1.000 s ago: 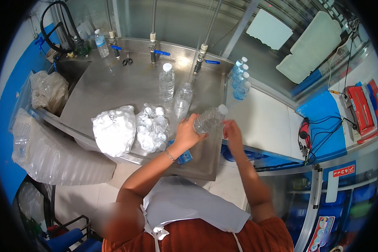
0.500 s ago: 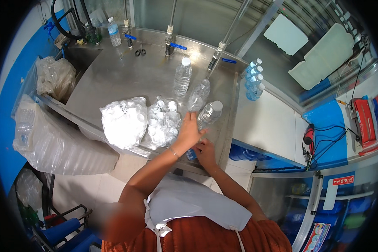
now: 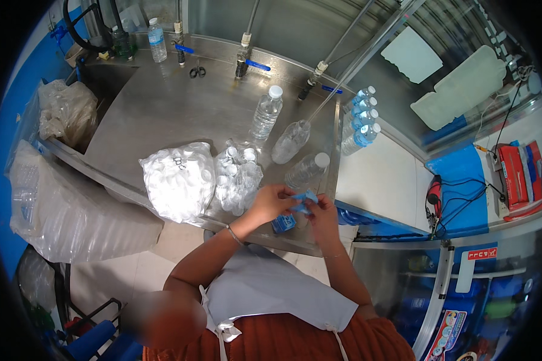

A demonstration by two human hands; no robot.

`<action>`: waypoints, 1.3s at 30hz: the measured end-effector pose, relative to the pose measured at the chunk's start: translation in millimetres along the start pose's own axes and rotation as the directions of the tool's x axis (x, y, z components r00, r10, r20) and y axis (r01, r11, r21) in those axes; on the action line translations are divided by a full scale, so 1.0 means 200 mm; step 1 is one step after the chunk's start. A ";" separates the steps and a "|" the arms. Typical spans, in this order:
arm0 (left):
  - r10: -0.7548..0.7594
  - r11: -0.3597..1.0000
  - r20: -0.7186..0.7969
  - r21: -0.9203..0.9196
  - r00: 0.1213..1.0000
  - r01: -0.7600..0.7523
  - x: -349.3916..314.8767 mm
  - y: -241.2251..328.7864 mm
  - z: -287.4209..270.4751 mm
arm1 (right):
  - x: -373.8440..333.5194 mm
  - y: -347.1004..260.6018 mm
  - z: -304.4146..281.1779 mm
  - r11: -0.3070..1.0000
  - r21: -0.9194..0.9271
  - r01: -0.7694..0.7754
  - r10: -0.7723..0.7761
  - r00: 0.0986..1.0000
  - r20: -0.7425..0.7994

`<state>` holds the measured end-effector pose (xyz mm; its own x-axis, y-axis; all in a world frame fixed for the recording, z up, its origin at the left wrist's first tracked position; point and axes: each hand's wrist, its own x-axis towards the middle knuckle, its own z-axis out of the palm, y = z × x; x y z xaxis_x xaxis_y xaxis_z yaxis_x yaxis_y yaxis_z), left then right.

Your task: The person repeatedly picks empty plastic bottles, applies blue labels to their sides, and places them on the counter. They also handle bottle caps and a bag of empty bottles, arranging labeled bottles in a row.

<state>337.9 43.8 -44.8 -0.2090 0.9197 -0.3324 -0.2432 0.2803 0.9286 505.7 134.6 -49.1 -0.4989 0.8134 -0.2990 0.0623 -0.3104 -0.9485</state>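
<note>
My left hand (image 3: 270,203) and my right hand (image 3: 323,214) pinch a thin blue label (image 3: 305,201) between them, just over the sink counter's near edge. Below it lies a small stack of blue labels (image 3: 283,223). Just beyond my fingers stands a clear bottle with a white cap (image 3: 308,171). Farther off, an unlabelled clear bottle (image 3: 290,143) leans with its mouth at a thin filling tube. Another capped clear bottle (image 3: 267,113) stands upright to its left. Left of my left hand lie a bag of small clear pieces (image 3: 238,178) and a bag of white caps (image 3: 178,182).
Several blue-labelled bottles (image 3: 361,137) line the white side shelf at right. Scissors (image 3: 197,71) and blue-handled valves (image 3: 258,65) sit at the counter's back. A large bag of empty bottles (image 3: 81,207) hangs at the left. A red hot-air gun (image 3: 434,190) hangs at right.
My left hand has left the bottles and come nearer to me, and my right hand has lifted from the label stack. Both now hold one blue label. The bottle at the tube leans more.
</note>
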 end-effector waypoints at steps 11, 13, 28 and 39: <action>0.720 0.651 -0.130 0.466 0.682 -0.599 0.11 0.31 0.02 | 0.14 -0.79 0.04 0.095 -0.874 0.476 -0.806 0.552 0.212; 0.693 0.669 -0.125 0.477 0.710 -0.570 0.12 0.30 0.03 | 0.17 -0.79 0.08 0.168 -0.870 0.464 -0.724 0.657 0.211; 0.754 0.564 -0.022 0.534 0.657 -0.630 0.15 0.40 0.02 | 0.08 -0.85 0.15 -0.167 -0.816 0.554 -0.374 0.730 0.572; 0.726 0.565 -0.005 0.574 0.688 -0.592 0.20 0.30 0.00 | 0.05 -0.57 0.11 0.043 -0.746 0.664 -0.767 0.501 0.401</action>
<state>314.4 97.3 -2.5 -0.3246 0.8350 0.4443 0.5301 -0.2284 0.8166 475.0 168.0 58.9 -0.6444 0.4482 0.6196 0.3165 0.8939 -0.3174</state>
